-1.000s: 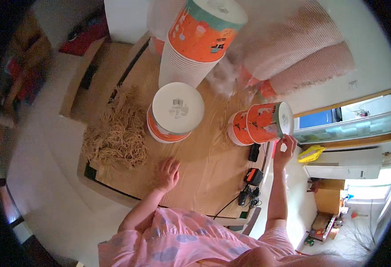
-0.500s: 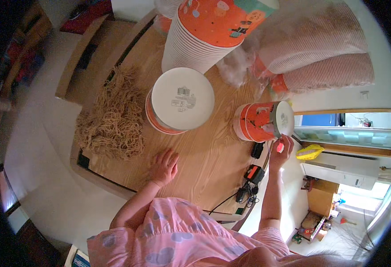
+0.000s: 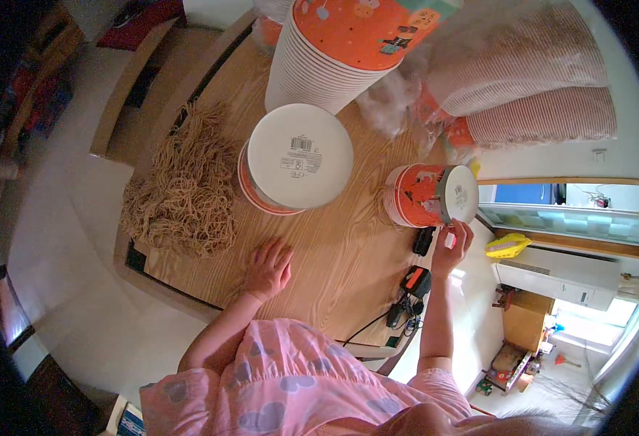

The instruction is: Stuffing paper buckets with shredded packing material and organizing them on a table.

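Note:
My left hand lies flat on the wooden table, fingers spread and holding nothing. My right hand is raised at the table's right edge. Its fingertips are pinched on a small white piece just under the white base of an orange paper cup stack lying on its side. An upside-down stack of orange cups with a white round base stands beyond my left hand. A tall cup stack rises behind it.
A heap of tan string covers the table's left part. Long sleeves of nested cups lie at the back right. A black and orange tool with cables sits at the near right edge, and a yellow thing lies on a ledge.
Both hands keep their places: the left on the table, the right at the lying cup stack's base. The view has drawn nearer to the table.

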`<state>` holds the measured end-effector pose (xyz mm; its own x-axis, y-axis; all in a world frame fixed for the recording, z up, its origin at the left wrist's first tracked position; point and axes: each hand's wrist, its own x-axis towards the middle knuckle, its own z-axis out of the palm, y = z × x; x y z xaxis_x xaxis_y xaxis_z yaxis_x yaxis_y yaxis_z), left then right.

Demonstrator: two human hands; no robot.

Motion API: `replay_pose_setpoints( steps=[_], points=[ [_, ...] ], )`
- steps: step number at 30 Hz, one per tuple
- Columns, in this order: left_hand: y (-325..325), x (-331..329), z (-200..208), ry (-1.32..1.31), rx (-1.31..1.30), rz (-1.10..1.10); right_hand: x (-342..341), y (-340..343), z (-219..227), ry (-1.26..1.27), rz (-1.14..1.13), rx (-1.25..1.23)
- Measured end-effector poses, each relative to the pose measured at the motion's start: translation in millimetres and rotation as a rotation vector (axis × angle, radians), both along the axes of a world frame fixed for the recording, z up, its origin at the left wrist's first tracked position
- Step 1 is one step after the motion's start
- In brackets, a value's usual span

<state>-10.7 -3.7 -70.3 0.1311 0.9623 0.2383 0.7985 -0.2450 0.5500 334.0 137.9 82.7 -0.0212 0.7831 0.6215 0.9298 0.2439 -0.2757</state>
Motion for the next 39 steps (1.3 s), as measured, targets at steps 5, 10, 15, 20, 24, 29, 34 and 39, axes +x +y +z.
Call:
replay_pose_setpoints(
  steps=[5, 10, 15, 20, 24, 29, 34, 39],
  points=[
    [1.8, -0.8, 5.2, 0.04, 0.025, -0.002, -3.8, -0.8, -0.5, 0.008, -0.02, 0.044],
    [2.3, -1.4, 6.0, 0.024, 0.013, 0.001, -7.1, -0.8, 3.0, 0.037, -0.026, 0.029],
    [3.3, -1.5, 5.6, 0.013, 0.001, -0.013, -6.9, 0.0, 5.0, 0.062, -0.022, 0.0],
    [4.3, -0.9, 7.5, 0.018, 0.0, -0.014, -2.2, 0.2, 3.2, 0.035, -0.019, -0.051],
    [3.8, 1.2, 6.4, 0.016, 0.004, -0.018, 4.5, -3.5, -7.4, 0.034, -0.043, -0.137],
    [-2.6, 2.2, -4.8, 0.03, 0.007, 0.009, -8.1, -10.3, -5.9, -0.027, -0.042, -0.26],
    [0.1, 2.3, -0.3, 0.034, 0.033, -0.014, -8.0, -16.4, 0.2, -0.079, -0.056, -0.318],
    [-2.0, 3.2, 4.4, 0.087, 0.013, -0.043, -9.6, -19.2, 7.1, -0.025, 0.031, -0.257]
  ],
)
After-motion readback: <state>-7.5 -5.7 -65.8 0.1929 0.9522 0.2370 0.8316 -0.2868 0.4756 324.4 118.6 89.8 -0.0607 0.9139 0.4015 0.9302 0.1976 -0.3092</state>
